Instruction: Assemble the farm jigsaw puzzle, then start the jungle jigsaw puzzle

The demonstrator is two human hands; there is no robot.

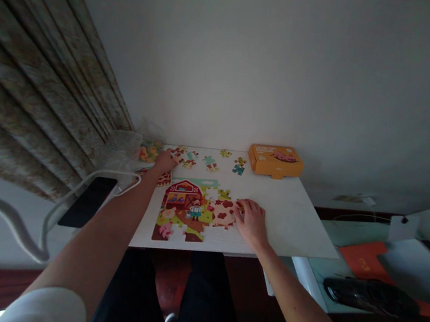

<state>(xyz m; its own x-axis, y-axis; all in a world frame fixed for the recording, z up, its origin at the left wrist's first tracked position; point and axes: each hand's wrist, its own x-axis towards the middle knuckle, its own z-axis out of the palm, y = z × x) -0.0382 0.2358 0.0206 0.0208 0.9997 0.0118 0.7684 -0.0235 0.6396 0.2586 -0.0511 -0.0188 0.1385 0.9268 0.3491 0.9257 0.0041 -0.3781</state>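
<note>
A partly joined farm jigsaw puzzle (pixel 181 211) lies flat on the white table, showing a red barn, a farmer and a spotted cow. My left hand (pixel 166 161) reaches past it to the loose puzzle pieces (pixel 189 163) at the back left. Its fingertips are closed on a red-and-cream puzzle piece among them, partly hidden by the fingers. At the puzzle's right edge rests my right hand (pixel 252 222), thumb apart from the bent fingers, touching the cow part. Other loose pieces (pixel 211 163) lie in a row behind the puzzle.
An orange puzzle box (pixel 276 161) stands at the back right of the table (pixel 294 218). A picture card (pixel 163 178) lies under my left forearm. At the left are clear plastic packaging (pixel 120 147) and a dark phone (pixel 89 201). A glass side table (pixel 327 269) stands right.
</note>
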